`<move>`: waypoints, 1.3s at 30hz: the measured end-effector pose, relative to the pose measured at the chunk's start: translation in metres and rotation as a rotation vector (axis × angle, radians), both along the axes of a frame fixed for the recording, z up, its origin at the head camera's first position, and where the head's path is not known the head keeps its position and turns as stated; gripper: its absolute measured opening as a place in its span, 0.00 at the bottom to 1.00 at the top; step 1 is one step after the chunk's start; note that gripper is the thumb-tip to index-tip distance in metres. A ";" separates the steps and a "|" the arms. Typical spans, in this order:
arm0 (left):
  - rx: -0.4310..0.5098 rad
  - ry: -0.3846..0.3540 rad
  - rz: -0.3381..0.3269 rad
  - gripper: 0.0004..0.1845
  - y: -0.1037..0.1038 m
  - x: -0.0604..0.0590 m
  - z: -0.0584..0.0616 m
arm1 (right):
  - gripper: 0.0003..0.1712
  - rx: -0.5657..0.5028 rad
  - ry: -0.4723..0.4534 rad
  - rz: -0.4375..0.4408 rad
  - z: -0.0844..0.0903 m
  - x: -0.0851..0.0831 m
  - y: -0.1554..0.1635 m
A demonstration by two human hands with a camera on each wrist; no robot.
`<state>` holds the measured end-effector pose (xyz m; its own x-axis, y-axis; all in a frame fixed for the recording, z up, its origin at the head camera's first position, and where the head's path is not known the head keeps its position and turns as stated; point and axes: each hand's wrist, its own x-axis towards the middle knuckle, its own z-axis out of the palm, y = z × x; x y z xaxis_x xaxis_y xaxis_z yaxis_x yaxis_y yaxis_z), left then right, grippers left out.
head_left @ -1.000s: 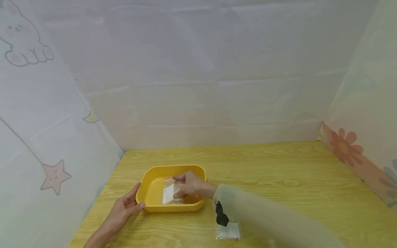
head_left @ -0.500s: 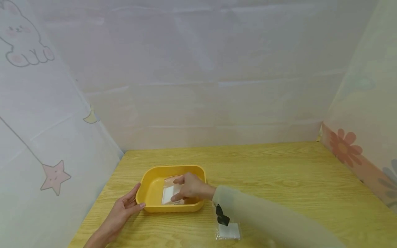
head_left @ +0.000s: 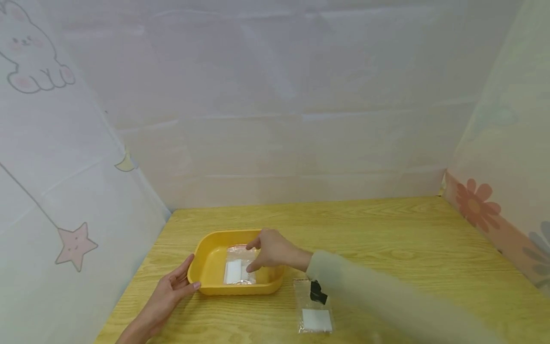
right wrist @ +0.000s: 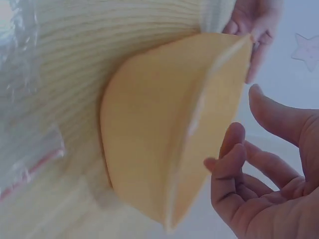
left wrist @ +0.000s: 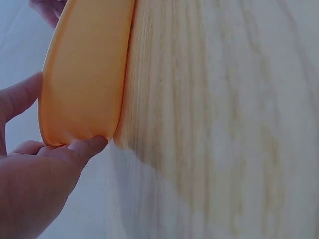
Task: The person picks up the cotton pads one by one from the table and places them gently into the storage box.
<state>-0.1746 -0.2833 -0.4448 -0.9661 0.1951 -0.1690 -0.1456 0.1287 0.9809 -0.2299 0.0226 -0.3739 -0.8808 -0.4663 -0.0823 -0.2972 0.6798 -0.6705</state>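
Note:
A yellow tray point(head_left: 205, 240) sits on the wooden table point(head_left: 386, 239). Inside it lies a clear plastic bag point(head_left: 238, 272) with a white pad in it. My right hand point(head_left: 259, 257) hovers just over the tray's right half, its fingers loosely curled and holding nothing; the right wrist view shows that hand point(right wrist: 259, 169) relaxed beside the tray point(right wrist: 154, 144). My left hand point(head_left: 182, 278) rests against the tray's left end with straight fingers. In the left wrist view its fingers point(left wrist: 87, 145) touch the tray's point(left wrist: 84, 74) near corner.
A second clear bag point(head_left: 313, 308) with a white pad and a small black piece point(head_left: 318, 292) lies on the table right of the tray, under my right sleeve. Pale printed fabric walls close in the table at the left, back and right.
My right hand let go of the bag, which now lies flat in the tray, and lifted a little up and to the right. The left hand stayed put.

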 end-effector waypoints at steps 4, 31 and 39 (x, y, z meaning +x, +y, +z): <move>-0.001 -0.004 0.004 0.47 0.000 0.000 0.000 | 0.23 -0.059 0.041 0.025 0.020 0.005 0.028; 0.006 0.006 -0.006 0.47 -0.001 -0.001 -0.001 | 0.40 0.088 0.085 0.154 -0.063 0.090 0.167; 0.005 0.011 -0.005 0.48 0.000 0.000 0.000 | 0.39 0.121 0.193 0.155 -0.074 0.080 0.183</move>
